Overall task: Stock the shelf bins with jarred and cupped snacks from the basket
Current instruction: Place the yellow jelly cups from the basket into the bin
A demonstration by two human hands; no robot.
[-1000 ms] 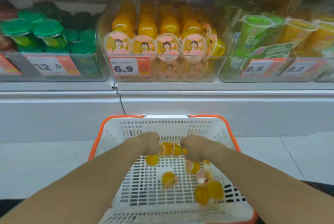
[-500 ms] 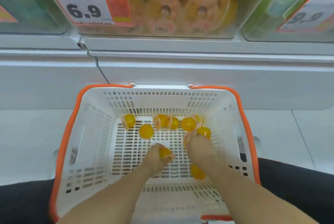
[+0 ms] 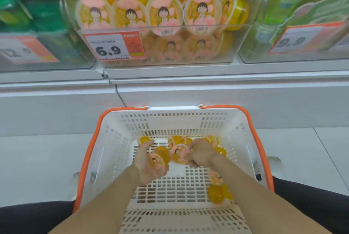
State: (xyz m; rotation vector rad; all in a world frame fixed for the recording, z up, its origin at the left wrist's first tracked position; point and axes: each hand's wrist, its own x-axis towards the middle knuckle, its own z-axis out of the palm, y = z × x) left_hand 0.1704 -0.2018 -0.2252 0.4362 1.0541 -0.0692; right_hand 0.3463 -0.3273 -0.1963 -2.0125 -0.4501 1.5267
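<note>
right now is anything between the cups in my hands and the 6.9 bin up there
Nothing visible blocks the way. The left hand and right hand each hold a yellow cup inside the basket, and the space up to the 6.9 bin is open. That bin looks nearly full at the front.

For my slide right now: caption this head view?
Both hands gather yellow jelly cups from the white plastic basket.

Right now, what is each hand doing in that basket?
Left hand: fingers curled round a yellow jelly cup.
Right hand: gripping another jelly cup.
</note>
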